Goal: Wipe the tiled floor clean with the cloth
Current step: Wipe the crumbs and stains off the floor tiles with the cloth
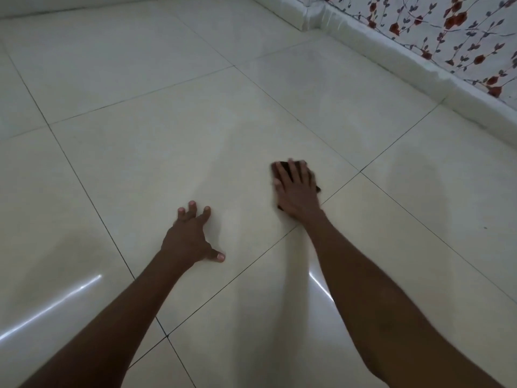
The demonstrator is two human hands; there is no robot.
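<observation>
The floor (pixel 145 152) is laid with large glossy cream tiles and thin dark grout lines. A small dark cloth (pixel 284 167) lies flat on a tile near the middle of the view. My right hand (pixel 295 189) presses down on it with straight spread fingers and covers most of it; only its far edge and a right corner show. My left hand (pixel 191 235) is propped on the floor on its spread fingertips, to the left and nearer to me, holding nothing.
A white skirting ledge (pixel 391 49) runs along the right and far sides, with a floral-patterned wall (pixel 458 29) above it. A small dark speck (pixel 485 227) lies on a tile at the right. Bright reflections streak the near tiles.
</observation>
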